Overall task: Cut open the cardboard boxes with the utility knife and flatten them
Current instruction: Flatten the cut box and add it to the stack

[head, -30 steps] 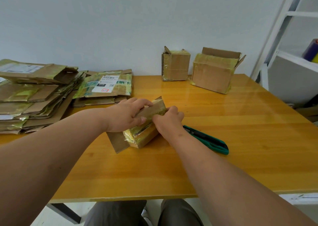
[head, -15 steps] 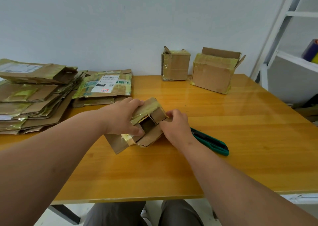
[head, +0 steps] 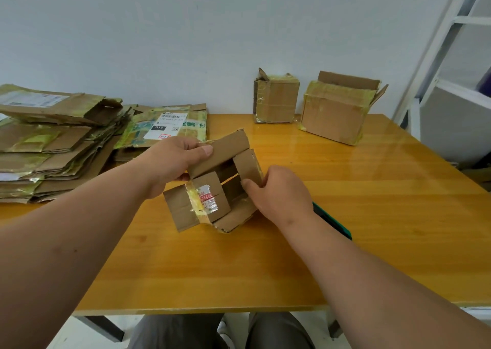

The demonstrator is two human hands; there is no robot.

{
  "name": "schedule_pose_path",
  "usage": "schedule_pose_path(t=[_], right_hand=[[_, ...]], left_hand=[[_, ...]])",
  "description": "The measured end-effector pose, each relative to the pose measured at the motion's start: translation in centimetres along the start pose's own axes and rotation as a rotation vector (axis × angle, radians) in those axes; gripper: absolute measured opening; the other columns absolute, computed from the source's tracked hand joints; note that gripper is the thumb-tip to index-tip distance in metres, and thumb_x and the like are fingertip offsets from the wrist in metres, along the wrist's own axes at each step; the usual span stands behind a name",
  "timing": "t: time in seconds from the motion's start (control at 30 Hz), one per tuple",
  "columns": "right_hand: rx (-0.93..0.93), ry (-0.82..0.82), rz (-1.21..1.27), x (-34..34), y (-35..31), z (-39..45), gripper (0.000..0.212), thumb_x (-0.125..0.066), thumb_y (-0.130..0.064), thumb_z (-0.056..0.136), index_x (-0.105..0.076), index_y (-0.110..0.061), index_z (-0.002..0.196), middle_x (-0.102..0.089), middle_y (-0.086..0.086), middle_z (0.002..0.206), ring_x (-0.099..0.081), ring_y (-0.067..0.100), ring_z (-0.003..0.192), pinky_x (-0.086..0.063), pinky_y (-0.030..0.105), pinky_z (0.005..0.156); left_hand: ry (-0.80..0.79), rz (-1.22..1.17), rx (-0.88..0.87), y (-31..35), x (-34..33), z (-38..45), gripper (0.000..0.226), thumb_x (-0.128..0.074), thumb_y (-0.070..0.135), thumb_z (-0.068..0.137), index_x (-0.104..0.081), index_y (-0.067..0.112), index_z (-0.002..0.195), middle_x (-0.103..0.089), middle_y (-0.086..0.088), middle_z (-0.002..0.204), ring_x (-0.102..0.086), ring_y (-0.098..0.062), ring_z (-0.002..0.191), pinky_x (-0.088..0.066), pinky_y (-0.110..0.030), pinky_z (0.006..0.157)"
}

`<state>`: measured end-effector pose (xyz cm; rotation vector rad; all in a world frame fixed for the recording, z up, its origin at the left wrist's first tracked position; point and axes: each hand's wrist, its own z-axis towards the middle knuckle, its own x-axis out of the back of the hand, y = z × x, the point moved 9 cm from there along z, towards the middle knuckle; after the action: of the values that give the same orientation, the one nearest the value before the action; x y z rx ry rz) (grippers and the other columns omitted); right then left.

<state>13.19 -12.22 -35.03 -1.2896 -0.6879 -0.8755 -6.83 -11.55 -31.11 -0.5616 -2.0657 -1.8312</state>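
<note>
A small opened cardboard box (head: 210, 197) with torn yellow tape is held just above the middle of the wooden table (head: 372, 216). Its flaps are spread and I see into its hollow inside. My left hand (head: 170, 162) grips the upper flap, thumb on top. My right hand (head: 279, 192) pinches the box's right side, thumb on the inner wall. The green utility knife (head: 332, 221) lies on the table behind my right wrist, mostly hidden by my forearm. Two taped boxes stand at the back: a small one (head: 276, 99) and a larger one (head: 337, 109).
A tall stack of flattened boxes (head: 47, 146) fills the table's left side, with a smaller flattened pile (head: 164, 128) beside it. A white shelf frame (head: 446, 56) stands to the right of the table. My knees show below the table's near edge.
The box went from pressed nearly shut on the table to lifted and opened, its flaps spread apart. Both hands rose with it, and my right hand moved to its right side.
</note>
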Motion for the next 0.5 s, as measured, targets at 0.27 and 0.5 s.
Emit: schedule_pose_path(t=[0.27,0.5], right_hand=[[0.142,-0.016,-0.291,0.2,-3.3,1.0,0.035,-0.051,-0.055,0.094,-0.037,-0.025,0.103,-0.063,-0.001,0.099,-0.062,0.027,0.091,-0.037,0.037,0.073],[0.067,-0.052,0.02,0.2,-0.6,1.2,0.015,-0.041,-0.026,0.1,-0.049,-0.021,0.089,-0.047,-0.005,0.072,-0.052,0.027,0.076,-0.036,0.032,0.058]], left_hand=[[0.115,0.171,-0.117,1.4,0.3,-0.3,0.027,-0.065,0.03,0.091,-0.058,0.038,0.116,-0.066,0.0,0.102,-0.065,-0.02,0.088,-0.057,-0.042,0.079],[0.188,0.679,-0.17,3.3,-0.7,-1.1,0.034,-0.057,0.041,0.094,-0.052,0.036,0.127,-0.06,0.005,0.098,-0.054,-0.009,0.076,-0.043,-0.025,0.055]])
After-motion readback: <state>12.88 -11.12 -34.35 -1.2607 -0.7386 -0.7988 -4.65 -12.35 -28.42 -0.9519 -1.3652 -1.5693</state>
